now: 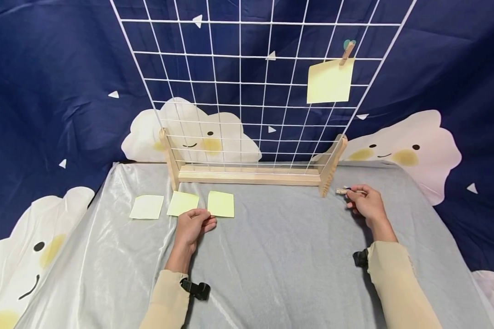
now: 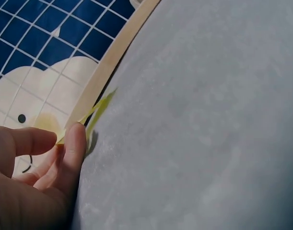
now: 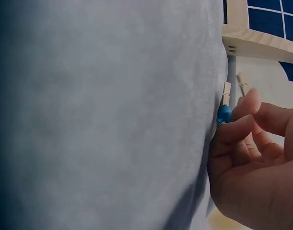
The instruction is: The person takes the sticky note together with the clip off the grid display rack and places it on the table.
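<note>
My left hand (image 1: 192, 227) pinches the near edge of a yellow sticky note (image 1: 222, 204), the rightmost of three on the cloth. In the left wrist view, the note (image 2: 102, 108) slants up between thumb and finger. My right hand (image 1: 368, 203) is at small wooden clothespins (image 1: 340, 191) right of the rack's foot. In the right wrist view, one clothespin (image 3: 241, 82) tilts up from the pinching fingertips, its rear end hidden. Another clothespin (image 3: 226, 91), with a blue decoration (image 3: 224, 113), lies beside the fingers.
A white wire grid (image 1: 240, 82) stands upright in a wooden base (image 1: 249, 176). One sticky note (image 1: 330, 82) hangs from it at upper right by a heart clothespin (image 1: 347, 52). Two more notes, a pale one (image 1: 147, 207) and a yellow one (image 1: 183, 203), lie left on grey cloth (image 1: 271, 256).
</note>
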Motion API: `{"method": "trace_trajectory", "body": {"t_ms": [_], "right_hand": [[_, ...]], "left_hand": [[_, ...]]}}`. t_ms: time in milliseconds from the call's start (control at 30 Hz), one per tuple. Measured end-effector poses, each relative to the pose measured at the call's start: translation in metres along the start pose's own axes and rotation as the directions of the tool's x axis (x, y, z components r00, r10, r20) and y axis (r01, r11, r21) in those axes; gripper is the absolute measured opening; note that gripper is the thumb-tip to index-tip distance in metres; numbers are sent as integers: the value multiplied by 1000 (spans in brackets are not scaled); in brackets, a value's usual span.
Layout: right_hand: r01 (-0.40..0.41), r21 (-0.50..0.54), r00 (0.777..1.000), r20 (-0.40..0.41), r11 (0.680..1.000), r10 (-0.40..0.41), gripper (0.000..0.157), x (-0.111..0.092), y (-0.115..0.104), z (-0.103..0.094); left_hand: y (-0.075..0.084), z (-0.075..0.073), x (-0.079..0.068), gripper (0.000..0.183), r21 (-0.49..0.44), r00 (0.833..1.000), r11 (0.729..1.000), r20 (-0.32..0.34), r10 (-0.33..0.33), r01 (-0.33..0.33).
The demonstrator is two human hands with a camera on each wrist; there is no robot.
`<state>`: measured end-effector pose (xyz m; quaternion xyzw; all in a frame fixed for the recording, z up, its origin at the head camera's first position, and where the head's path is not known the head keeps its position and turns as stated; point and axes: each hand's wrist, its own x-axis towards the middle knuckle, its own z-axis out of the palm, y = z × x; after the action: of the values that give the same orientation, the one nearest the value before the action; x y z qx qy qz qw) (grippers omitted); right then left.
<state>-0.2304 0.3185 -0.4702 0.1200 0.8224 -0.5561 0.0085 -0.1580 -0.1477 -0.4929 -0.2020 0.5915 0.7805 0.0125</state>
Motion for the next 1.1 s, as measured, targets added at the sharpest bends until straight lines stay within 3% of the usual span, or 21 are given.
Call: {"method": "trace_trajectory", "body": {"t_ms": [267, 600, 800, 1100], "right_hand": [[-87, 26, 996, 32, 996, 86, 30, 2, 4, -1], [-110, 75, 994, 15, 991, 109, 26, 0, 2, -3], [-86, 46, 996, 11, 995, 86, 34, 0, -4, -4], [20, 73, 1000, 0, 997, -20, 35, -3, -20, -8]], "left_hand": [[0, 1, -1, 13, 30, 999, 998, -23, 46, -46], [-1, 2, -2, 4, 42, 997, 998, -56, 54, -52], [-2, 2, -1, 7, 61, 995, 997, -75, 59, -54], [-1, 1, 0, 5, 28, 993, 997, -95, 69, -67]]}}
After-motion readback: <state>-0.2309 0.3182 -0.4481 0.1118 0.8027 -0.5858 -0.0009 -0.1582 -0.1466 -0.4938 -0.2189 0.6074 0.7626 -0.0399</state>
